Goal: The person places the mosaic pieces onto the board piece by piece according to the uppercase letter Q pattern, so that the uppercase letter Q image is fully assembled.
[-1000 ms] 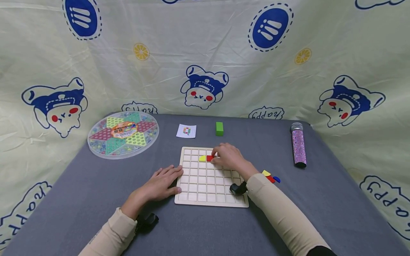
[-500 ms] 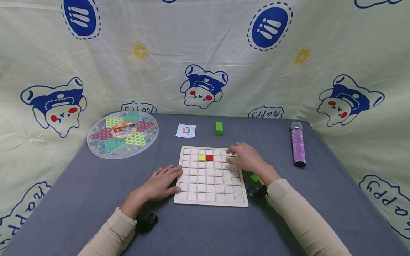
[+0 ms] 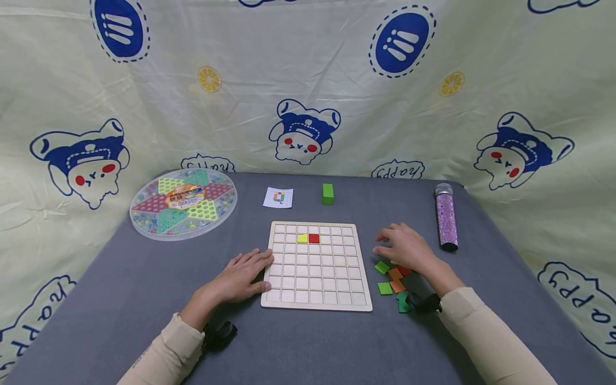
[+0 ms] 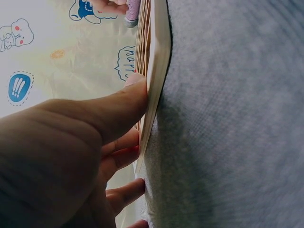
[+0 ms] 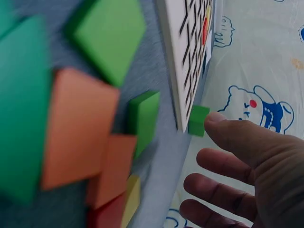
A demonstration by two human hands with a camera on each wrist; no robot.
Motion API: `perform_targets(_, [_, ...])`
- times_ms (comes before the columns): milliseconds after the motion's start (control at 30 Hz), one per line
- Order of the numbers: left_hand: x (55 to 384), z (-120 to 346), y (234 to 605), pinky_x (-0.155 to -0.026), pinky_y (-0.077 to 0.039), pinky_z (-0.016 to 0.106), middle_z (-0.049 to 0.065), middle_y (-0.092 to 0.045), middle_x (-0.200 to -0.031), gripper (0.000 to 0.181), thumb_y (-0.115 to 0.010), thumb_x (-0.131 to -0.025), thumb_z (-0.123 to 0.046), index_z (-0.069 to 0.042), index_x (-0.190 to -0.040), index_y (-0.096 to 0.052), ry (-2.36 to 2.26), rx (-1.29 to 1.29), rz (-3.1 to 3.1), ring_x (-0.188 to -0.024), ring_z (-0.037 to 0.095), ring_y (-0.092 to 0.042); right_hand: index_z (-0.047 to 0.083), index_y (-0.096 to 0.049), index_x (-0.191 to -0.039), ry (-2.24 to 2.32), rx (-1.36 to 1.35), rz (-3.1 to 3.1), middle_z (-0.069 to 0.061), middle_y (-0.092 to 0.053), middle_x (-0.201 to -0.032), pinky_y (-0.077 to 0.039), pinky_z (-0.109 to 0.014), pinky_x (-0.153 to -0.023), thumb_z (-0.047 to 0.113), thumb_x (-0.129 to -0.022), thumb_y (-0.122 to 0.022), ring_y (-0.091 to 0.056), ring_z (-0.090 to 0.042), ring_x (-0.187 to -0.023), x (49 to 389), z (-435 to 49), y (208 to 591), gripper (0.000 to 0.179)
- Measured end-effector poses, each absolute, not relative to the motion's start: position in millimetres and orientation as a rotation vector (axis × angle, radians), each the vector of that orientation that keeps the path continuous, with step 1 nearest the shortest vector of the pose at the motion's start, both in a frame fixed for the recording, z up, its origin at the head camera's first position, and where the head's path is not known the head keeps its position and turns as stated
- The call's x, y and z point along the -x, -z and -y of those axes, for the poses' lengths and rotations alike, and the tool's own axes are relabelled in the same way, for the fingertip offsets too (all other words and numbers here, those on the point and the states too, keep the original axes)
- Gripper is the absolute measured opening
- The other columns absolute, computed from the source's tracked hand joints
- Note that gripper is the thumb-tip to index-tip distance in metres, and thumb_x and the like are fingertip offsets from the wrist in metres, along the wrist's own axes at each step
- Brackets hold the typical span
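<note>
A wooden grid board (image 3: pixel 315 272) lies in the middle, with a yellow piece (image 3: pixel 302 238) and a red square piece (image 3: pixel 314 238) side by side in its upper rows. My left hand (image 3: pixel 243 278) rests at the board's left edge, thumb and fingertips touching the rim in the left wrist view. Over to the right, my right hand (image 3: pixel 404 246) hovers above a cluster of loose pieces, fingers loosely bent and holding nothing. Among those are a light green piece (image 3: pixel 385 289), an orange piece (image 3: pixel 397 286) and a dark green piece (image 3: pixel 403 302); the hand and forearm hide some others.
Behind the board lie a small printed card (image 3: pixel 277 198) and a green block (image 3: pixel 328 194). A round Chinese checkers set (image 3: pixel 184 205) is at the back left, a glittery purple microphone (image 3: pixel 446 219) at the right. A printed curtain (image 3: pixel 308 64) hangs behind the table.
My right hand has let go of the red piece on the board and moved right, over the loose pieces, uncovering several of them. My left hand has stayed at the board's edge.
</note>
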State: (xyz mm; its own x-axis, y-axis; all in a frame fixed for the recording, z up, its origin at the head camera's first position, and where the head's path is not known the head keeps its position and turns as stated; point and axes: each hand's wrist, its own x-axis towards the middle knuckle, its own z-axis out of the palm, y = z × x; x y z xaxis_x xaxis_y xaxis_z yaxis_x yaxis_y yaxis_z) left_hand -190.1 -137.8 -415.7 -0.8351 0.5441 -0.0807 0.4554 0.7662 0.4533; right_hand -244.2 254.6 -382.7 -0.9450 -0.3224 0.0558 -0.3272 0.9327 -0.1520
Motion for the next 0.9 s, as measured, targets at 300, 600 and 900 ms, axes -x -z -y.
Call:
perform_targets(300, [190, 137, 415, -0.114, -0.012, 0.061, 0.009, -0.029, -0.155, 0.064, -0.056, -0.094, -0.033, -0.009, -0.148, -0.032, -0.624, -0.763, -2.745, -0.146, 0.035, -0.019, 0.009, -0.071, -0.098, -0.195, -0.461, 3.062, -0.011, -0.065, -0.097, -0.045, -0.048, -0.076, 0.034, -0.084, -0.069, -0.055, -0.031, -0.092, 232, -278, 386, 0.029])
perform_targets(600, [190, 136, 415, -0.115, -0.012, 0.060, 0.009, -0.028, -0.156, 0.065, -0.057, -0.094, -0.034, -0.009, -0.148, -0.031, -0.623, -0.754, -2.738, -0.146, 0.034, -0.018, 0.010, -0.072, -0.088, -0.151, -0.414, 3.080, -0.007, -0.063, -0.087, -0.041, -0.037, -0.063, 0.037, -0.083, -0.069, -0.052, -0.024, -0.079, 220, -293, 390, 0.027])
perform_targets(900, [190, 136, 416, -0.114, -0.012, 0.061, 0.010, -0.029, -0.155, 0.064, -0.057, -0.094, -0.033, -0.008, -0.148, -0.032, -0.633, -0.766, -2.744, -0.146, 0.035, -0.019, 0.013, -0.073, -0.081, -0.152, -0.397, 3.095, -0.004, -0.062, -0.081, -0.036, -0.032, -0.059, 0.040, -0.081, -0.071, -0.050, -0.022, -0.075, 216, -299, 393, 0.027])
